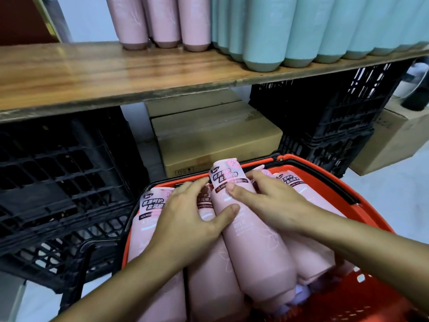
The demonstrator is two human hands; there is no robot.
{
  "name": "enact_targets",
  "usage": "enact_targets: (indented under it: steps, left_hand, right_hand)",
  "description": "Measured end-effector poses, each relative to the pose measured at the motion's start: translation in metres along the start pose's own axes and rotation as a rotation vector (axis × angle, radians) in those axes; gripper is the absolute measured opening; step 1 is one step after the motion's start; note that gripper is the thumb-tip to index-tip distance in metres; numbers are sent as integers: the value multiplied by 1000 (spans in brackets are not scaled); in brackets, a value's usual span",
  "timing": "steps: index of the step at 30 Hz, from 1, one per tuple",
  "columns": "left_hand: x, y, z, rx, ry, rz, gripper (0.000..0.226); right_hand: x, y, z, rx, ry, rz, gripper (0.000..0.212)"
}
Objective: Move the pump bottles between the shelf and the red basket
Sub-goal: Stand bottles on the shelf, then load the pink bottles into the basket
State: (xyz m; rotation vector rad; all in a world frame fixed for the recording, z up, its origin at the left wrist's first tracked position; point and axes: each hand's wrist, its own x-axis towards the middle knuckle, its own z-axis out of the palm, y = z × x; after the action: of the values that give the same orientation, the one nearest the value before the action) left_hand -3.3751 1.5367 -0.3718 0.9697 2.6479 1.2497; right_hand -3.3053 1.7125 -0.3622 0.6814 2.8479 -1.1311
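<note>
Left hand (185, 219) flat on packed bottles (151, 205), right hand (269, 205) gripping top bottle (255, 252) near red basket (325, 175) rim.

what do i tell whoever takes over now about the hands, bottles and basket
Left hand rests flat on the pink plastic bottles lying in the red plastic basket, thumb against the topmost pink bottle.
Right hand grips that bottle.
More pink bottles and mint-green bottles stand on the wooden shelf.
Done: unclear which way bottles are going. Left: the basket's pile.
</note>
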Motion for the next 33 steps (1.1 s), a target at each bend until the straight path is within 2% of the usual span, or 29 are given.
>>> enact_targets:
  steps: [2,5,9,11,13,16,19,21,23,26,28,31,33]
  left_hand:
    - [1,0,-1,5,40,31,70]
    - [-1,1,1,8,23,47,64]
    - [1,3,0,-31,10,10,66]
    - [6,5,-4,-77,-6,-26,56]
    - [16,6,-9,-109,-37,-86,43]
    - [33,4,-20,-129,-153,-149,42]
    - [45,0,-25,-165,-231,-169,35]
    - [57,0,-31,-223,-201,-202,28]
    - [72,9,-45,-312,-78,-264,15]
    - [106,35,-84,-534,136,-333,8]
    - [132,55,-108,-709,203,-429,16]
    - [168,86,-138,-762,257,-531,10]
    - [189,107,-149,-749,244,-533,8]
  right_hand:
    - [-1,1,5,67,52,-16,64]
    - [0,6,10,196,20,-12,43]
    - [0,6,6,167,15,-62,45]
    - [2,-1,2,47,-29,-97,42]
    - [10,-10,-4,-201,-75,-111,49]
    - [24,-19,-16,-444,-92,-188,54]
    - [38,-22,-31,-587,-100,-299,82]
    - [54,-33,-42,-719,-87,-333,95]
    - [68,-53,-54,-798,-134,-323,91]
    - [92,-89,-81,-716,-163,-313,75]
    - [108,-115,-102,-565,-77,-314,66]
    - [132,-148,-130,-248,13,-298,58]
    - [146,-165,-144,-20,-22,-218,47]
